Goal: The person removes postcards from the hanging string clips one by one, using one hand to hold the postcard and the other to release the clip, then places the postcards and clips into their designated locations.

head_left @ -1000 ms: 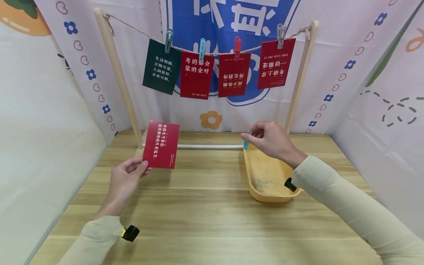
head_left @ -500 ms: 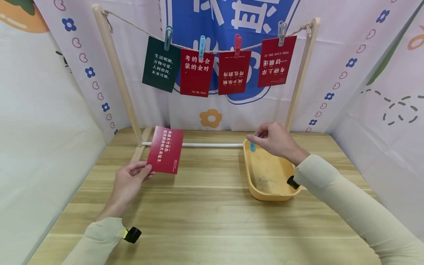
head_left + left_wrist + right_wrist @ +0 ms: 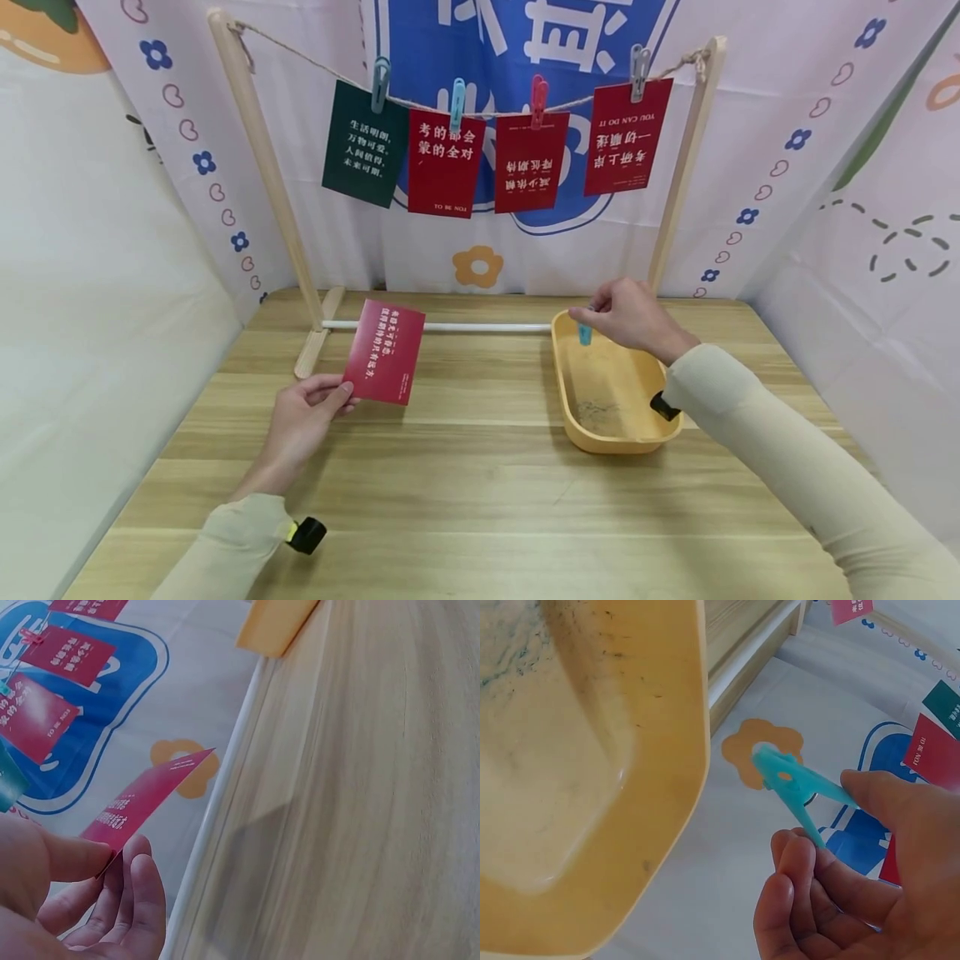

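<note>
Between thumb and fingers, my left hand (image 3: 303, 421) pinches a red card (image 3: 386, 353) by its lower left corner, above the tabletop. In the left wrist view the same card (image 3: 150, 799) appears nearly edge-on. My right hand (image 3: 636, 317) holds a light blue clothespin (image 3: 585, 334) over the far part of the yellow tray (image 3: 573, 433). Seen from the right wrist, the thumb and fingers grip the two handle ends of the clothespin (image 3: 789, 780), and nothing is in its tip. Overhead, a string (image 3: 303, 62) carries a green card (image 3: 363, 150) and 3 red cards, each clipped by a clothespin.
A wooden post (image 3: 262, 167) at the left and another post (image 3: 686, 158) at the right bear the string. A white rod (image 3: 480, 327) runs low between them. The wooden table (image 3: 465, 500) lies before a printed cloth (image 3: 420, 258).
My left hand and its card have shifted slightly right and toward the table's front. The right hand has moved a little to the right with the clothespin, now over the tray.
</note>
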`<state>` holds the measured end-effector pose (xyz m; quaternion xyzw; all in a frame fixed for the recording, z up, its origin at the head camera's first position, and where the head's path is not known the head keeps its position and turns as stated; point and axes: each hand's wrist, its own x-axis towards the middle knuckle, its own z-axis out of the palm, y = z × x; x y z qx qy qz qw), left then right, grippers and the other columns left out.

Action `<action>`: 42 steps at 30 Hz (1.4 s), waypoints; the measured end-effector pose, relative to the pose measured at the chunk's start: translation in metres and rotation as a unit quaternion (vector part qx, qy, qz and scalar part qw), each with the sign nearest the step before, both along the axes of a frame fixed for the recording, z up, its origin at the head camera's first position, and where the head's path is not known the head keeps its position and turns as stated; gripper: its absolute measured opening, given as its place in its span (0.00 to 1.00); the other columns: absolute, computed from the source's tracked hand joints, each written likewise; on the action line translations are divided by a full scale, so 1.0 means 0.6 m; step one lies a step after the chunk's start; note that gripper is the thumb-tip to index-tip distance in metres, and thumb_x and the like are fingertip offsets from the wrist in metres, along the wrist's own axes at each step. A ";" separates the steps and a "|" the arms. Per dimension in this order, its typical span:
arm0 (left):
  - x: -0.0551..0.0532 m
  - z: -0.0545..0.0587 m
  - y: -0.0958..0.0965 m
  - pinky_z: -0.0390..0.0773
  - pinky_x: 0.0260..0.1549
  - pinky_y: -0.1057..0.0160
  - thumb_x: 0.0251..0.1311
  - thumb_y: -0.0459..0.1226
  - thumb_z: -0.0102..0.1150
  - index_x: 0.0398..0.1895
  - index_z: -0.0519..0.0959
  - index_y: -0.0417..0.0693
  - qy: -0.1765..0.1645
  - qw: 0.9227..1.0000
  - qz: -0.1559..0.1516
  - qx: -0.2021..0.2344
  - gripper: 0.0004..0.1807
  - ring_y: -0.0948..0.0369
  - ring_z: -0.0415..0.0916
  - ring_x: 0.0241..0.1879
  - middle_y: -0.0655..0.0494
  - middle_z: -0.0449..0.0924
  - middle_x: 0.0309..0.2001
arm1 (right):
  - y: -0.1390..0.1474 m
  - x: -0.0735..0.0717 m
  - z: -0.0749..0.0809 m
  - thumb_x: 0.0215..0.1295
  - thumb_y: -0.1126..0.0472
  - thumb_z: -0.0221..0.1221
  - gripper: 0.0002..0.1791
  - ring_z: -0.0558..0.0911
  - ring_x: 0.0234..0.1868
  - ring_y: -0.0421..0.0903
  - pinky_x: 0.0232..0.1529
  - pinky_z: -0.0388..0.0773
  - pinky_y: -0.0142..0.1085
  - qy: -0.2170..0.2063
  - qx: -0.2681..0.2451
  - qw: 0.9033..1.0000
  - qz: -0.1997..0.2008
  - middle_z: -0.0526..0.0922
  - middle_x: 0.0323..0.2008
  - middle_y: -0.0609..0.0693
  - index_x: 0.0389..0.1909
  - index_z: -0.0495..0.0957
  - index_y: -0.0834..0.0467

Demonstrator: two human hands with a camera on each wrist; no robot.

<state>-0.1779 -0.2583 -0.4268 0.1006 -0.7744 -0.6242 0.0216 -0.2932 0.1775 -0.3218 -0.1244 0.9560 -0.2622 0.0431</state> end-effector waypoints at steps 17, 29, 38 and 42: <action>-0.005 -0.023 -0.023 0.87 0.46 0.72 0.77 0.33 0.58 0.67 0.74 0.28 -0.014 1.000 0.009 0.006 0.22 0.74 0.85 0.37 0.66 0.89 0.40 | -0.002 -0.033 -0.024 0.71 0.44 0.66 0.27 0.67 0.19 0.43 0.22 0.60 0.32 -0.018 0.052 0.998 0.009 0.66 0.14 0.44 0.16 0.76 0.55; -0.011 -0.031 -0.039 0.86 0.43 0.73 0.78 0.35 0.57 0.67 0.74 0.29 -0.037 0.999 0.009 -0.024 0.22 0.73 0.85 0.36 0.62 0.90 0.41 | -0.009 -0.050 -0.036 0.71 0.46 0.66 0.30 0.62 0.16 0.39 0.20 0.57 0.31 -0.013 0.068 0.998 0.008 0.63 0.11 0.41 0.11 0.70 0.52; -0.018 -0.035 -0.050 0.86 0.41 0.74 0.78 0.35 0.56 0.68 0.72 0.28 -0.044 0.998 0.010 -0.039 0.23 0.73 0.85 0.35 0.56 0.91 0.43 | -0.014 -0.065 -0.048 0.72 0.46 0.66 0.31 0.59 0.15 0.38 0.19 0.56 0.31 -0.022 0.076 0.997 -0.003 0.60 0.10 0.40 0.09 0.69 0.52; -0.018 -0.037 -0.055 0.86 0.42 0.73 0.79 0.36 0.56 0.68 0.72 0.27 -0.049 0.998 0.009 -0.037 0.23 0.73 0.85 0.36 0.57 0.90 0.44 | -0.018 -0.072 -0.053 0.71 0.45 0.65 0.32 0.58 0.14 0.37 0.19 0.56 0.31 -0.019 0.101 0.995 -0.005 0.59 0.09 0.40 0.07 0.70 0.52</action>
